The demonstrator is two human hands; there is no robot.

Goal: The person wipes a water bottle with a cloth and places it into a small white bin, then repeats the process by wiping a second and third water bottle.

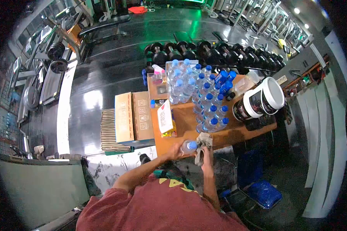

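My left hand [175, 151] is wrapped round a clear water bottle [187, 148] with a blue cap, held over the near edge of the wooden table [183, 120]. Beside it, my right hand [206, 157] grips a crumpled grey cloth [202, 144] close to the bottle's cap. Just beyond my hands, many blue-capped water bottles [209, 109] stand upright in a cluster. Another group of bottles [180, 82] with lighter blue caps stands behind on the left. Left of my hands lies a white box or packet [165, 117] with a yellow packet [169, 133] under it.
White and black tubs [265, 97] occupy the table's right end. A cardboard box [133, 116] stands at its left. Behind the table runs a row of dumbbells [223, 53]. A blue chair [264, 192] is at lower right, and gym machines [54, 61] stand farther left.
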